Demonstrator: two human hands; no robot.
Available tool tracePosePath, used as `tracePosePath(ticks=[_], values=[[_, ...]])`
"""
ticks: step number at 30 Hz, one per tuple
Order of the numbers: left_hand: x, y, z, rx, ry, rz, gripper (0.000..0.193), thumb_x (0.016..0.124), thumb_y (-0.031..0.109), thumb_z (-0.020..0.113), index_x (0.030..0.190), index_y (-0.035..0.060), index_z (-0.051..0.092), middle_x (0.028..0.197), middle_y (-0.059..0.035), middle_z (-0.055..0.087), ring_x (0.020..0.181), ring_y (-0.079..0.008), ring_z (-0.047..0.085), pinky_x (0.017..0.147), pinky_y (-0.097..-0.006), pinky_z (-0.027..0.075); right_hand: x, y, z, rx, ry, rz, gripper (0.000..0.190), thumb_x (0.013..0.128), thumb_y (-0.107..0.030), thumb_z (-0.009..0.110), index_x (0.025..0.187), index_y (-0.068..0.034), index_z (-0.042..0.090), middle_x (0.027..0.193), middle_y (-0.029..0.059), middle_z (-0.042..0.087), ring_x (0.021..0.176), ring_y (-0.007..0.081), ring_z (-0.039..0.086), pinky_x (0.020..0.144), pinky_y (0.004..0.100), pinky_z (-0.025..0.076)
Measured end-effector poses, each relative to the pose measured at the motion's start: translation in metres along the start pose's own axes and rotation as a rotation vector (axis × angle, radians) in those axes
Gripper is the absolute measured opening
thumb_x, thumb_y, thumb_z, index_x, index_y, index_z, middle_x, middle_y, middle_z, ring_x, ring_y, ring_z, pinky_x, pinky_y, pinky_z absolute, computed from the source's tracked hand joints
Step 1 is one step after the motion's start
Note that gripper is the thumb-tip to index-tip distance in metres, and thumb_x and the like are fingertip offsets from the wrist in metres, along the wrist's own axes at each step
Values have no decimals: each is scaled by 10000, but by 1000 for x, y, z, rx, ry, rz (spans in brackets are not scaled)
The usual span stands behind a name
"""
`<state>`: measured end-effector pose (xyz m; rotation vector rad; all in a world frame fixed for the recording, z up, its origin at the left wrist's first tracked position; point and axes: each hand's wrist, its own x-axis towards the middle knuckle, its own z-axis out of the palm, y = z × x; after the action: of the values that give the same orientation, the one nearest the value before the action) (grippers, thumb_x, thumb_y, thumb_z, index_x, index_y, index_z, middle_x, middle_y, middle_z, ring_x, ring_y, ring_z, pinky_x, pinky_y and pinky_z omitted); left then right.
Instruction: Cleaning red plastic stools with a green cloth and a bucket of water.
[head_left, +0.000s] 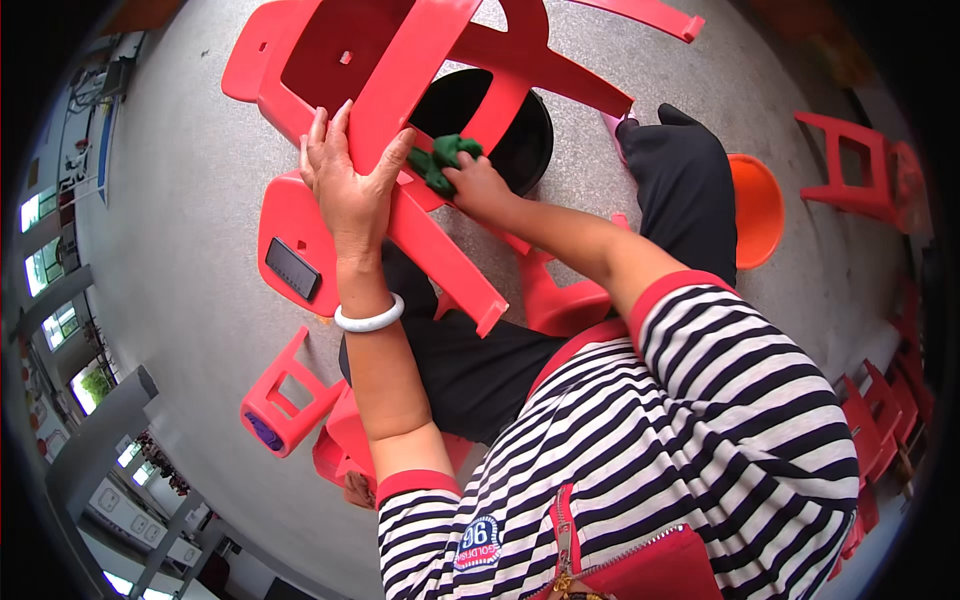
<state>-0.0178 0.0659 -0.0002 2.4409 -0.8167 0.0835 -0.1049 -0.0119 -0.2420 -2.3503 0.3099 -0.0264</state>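
Tipped over in front of me is a red plastic seat (409, 71) with legs, its hollow underside showing. My left hand (349, 187) grips it at a leg, thumb across the front and fingers along the far edge. A white bangle (369, 313) is on that wrist. My right hand (480, 184) holds a bunched green cloth (448, 156) against the red plastic, near the base of the leg. Directly behind and below the cloth stands a black bucket (534, 142), partly covered by the seat; its contents cannot be made out.
Left of my legs, a phone (293, 269) lies on another red seat (279, 214). A red stool (289, 397) with a purple item (262, 433) stands lower left. An orange round object (754, 210) is beside my right leg. More red stools (851, 165) stand far right.
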Motion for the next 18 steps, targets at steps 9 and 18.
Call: tracePosePath(ticks=[9,18], values=[[1,6,2,19,20,-8,796,752,562,783,1363,96,575,1499,-172,427,1416,-421,296,1160,-515,269,-122,52,-30,-62,-146,-170,563,706,-187,749,1249,-132,611,1209,195,488,981,404,560,846,484,528],[-2,-5,-2,55,20,-2,759,734,445,803,1373,114,562,1501,-171,427,1417,-425,301,1167,-528,260,34,1,0,-187,-18,-169,250,810,-151,642,1050,-86,674,1112,186,551,959,377,598,727,447,579]])
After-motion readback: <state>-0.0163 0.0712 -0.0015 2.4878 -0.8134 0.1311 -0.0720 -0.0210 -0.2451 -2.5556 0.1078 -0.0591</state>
